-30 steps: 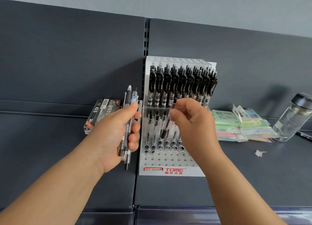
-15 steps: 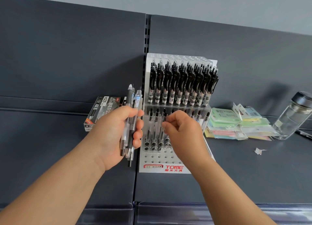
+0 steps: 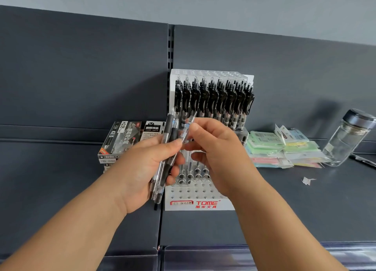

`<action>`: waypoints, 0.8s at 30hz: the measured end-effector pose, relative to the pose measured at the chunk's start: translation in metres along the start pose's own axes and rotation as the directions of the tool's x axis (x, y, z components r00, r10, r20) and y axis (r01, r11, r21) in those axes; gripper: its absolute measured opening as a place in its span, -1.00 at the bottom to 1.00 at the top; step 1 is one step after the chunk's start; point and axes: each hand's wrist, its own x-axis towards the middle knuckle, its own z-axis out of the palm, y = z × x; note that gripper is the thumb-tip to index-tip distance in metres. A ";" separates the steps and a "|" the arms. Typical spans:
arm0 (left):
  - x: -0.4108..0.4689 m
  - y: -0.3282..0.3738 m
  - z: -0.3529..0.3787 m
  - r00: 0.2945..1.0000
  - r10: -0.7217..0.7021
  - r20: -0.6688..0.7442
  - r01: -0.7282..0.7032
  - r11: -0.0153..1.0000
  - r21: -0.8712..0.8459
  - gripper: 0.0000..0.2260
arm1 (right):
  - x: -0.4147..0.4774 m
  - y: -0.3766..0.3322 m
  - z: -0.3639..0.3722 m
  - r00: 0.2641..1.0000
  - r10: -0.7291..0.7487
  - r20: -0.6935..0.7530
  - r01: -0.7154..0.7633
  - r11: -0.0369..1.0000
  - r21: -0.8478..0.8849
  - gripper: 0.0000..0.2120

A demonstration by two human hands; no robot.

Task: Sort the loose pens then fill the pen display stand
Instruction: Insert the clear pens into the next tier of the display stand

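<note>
A white tiered pen display stand [image 3: 203, 204] marked TOME stands on the dark shelf against the back panel. Its upper tier holds a full row of black-clipped pens [image 3: 213, 99]; the lower tier holds a few clear pens and several bare holes. My left hand [image 3: 142, 169] grips a small bunch of loose pens [image 3: 168, 136] upright in front of the stand's left edge. My right hand [image 3: 215, 148] pinches the upper part of one pen [image 3: 186, 131] in that bunch, between thumb and fingers.
Stacked black pen boxes [image 3: 122, 140] sit left of the stand. Pastel packets [image 3: 270, 148] lie to its right, then a glass jar with a dark lid [image 3: 350, 138] and a paper scrap [image 3: 308, 180]. A clear plastic rail [image 3: 203, 254] runs along the shelf's front edge.
My right hand left the stand's lower tier and moved left and up to the bunch, taking hold of one pen. My left hand shifted slightly right with the bunch.
</note>
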 end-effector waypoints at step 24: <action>0.016 -0.007 -0.001 0.982 -0.075 -0.175 0.068 0.997 -0.043 -0.90 | 0.007 0.015 -0.033 0.905 -0.373 -0.207 0.223 0.828 -0.515 -0.92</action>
